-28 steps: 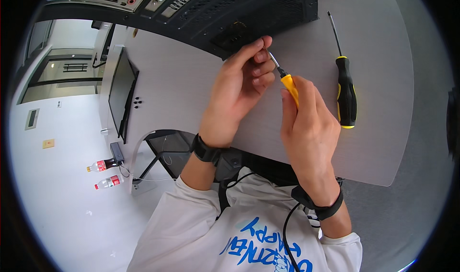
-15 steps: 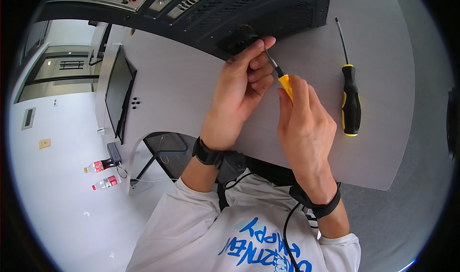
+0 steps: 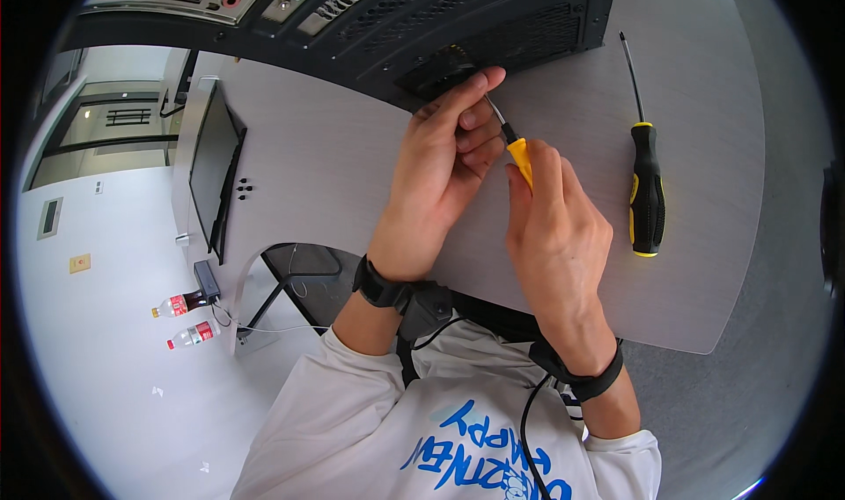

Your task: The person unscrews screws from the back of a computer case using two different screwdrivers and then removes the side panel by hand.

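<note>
My right hand (image 3: 563, 236) grips the yellow handle of a small screwdriver (image 3: 520, 158), its thin metal shaft slanting up and left. The shaft's tip meets the fingers of my left hand (image 3: 427, 170), which are curled together with thumb and forefinger closed around that spot. Whatever sits between those fingertips is hidden. Just beyond them stands a black computer case (image 3: 546, 38), its back panel of ports, slots and mesh facing me. A larger black-and-yellow screwdriver (image 3: 647, 187) lies on the desk to the right of my right hand, shaft pointing away.
The grey desk (image 3: 317, 148) curves around me, its edge running down the right side. To the left stand a dark monitor (image 3: 218, 165) and several tiny black pieces (image 3: 243, 188). Farther left are two drink bottles (image 3: 180, 305) beside a dark box (image 3: 205, 280).
My view has shifted very slightly. Both hands and the yellow screwdriver keep nearly the same pose, with the right hand moved a touch to the left.
</note>
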A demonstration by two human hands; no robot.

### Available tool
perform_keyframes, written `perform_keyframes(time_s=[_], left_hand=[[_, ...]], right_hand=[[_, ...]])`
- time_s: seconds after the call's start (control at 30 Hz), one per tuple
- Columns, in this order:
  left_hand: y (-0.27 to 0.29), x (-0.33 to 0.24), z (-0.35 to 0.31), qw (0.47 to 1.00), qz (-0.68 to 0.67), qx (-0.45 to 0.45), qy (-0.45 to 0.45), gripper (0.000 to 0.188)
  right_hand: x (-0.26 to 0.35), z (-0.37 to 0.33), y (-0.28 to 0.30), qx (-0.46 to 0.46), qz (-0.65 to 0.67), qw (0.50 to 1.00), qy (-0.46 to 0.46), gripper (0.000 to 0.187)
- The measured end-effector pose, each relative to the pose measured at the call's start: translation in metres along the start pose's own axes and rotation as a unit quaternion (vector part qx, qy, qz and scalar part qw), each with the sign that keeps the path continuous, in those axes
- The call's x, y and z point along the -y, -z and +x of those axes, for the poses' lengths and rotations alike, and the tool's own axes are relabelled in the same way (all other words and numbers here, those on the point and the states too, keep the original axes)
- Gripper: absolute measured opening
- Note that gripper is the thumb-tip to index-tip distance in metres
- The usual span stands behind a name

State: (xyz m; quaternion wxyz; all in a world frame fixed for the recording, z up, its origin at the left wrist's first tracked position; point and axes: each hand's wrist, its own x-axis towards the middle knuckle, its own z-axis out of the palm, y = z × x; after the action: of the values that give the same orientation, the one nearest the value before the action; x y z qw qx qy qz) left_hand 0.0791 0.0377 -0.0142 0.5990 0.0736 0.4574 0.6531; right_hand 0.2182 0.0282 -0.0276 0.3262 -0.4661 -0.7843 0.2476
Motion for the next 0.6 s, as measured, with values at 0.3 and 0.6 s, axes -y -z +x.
perform_keyframes(time_s=[0.3, 0.6], left_hand=[[0.0019, -0.001, -0.0012, 0.999, -0.03, 0.017, -0.006, 0.027], [-0.0016, -0.0002, -0.0012, 0.999, -0.037, -0.001, 0.008, 0.026]], right_hand=[[-0.0001, 0.0003, -0.0007, -0.001, 0.011, 1.0, 0.0, 0.021], [-0.0014, -0.0007, -0.0006, -0.002, 0.008, 1.0, -0.002, 0.02]])
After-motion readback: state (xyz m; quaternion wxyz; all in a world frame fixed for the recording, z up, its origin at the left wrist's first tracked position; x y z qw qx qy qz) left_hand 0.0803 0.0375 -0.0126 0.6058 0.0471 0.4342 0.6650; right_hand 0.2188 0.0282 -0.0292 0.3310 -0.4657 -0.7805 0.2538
